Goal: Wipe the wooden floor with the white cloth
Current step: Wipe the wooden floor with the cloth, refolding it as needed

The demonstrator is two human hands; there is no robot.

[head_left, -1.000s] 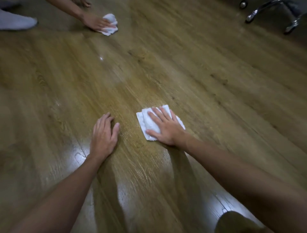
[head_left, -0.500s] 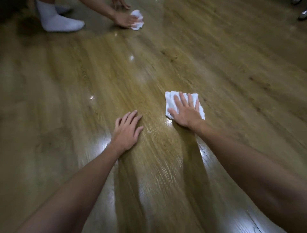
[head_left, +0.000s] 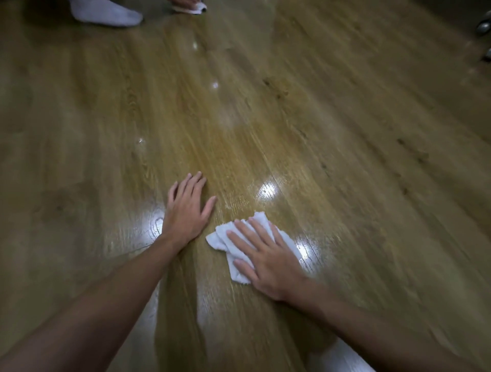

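The white cloth (head_left: 255, 247) lies crumpled flat on the wooden floor (head_left: 345, 132), low in the view and a little right of centre. The right hand (head_left: 268, 259) lies palm-down on top of the cloth, fingers straight and spread, pressing it to the boards; its grip is released, flat rather than curled round the fabric. Cloth shows past the fingertips on the far side and to the left of the thumb.

The left hand (head_left: 187, 209) rests palm-down on the bare floor just to the left of the cloth and slightly farther from the person, not touching it. Its fingers are straight and close together, the grip released, holding nothing. Both bare forearms reach in from the lower edge.

Bright glossy reflections sit on the boards around the cloth, one just beyond it and one at its right edge.

Far beyond the cloth, at the top edge, a foot in a white sock (head_left: 106, 13) stands on the floor, and beside it another person's hand (head_left: 183, 3) is on a second white cloth (head_left: 190, 9), both mostly cut off by the frame.
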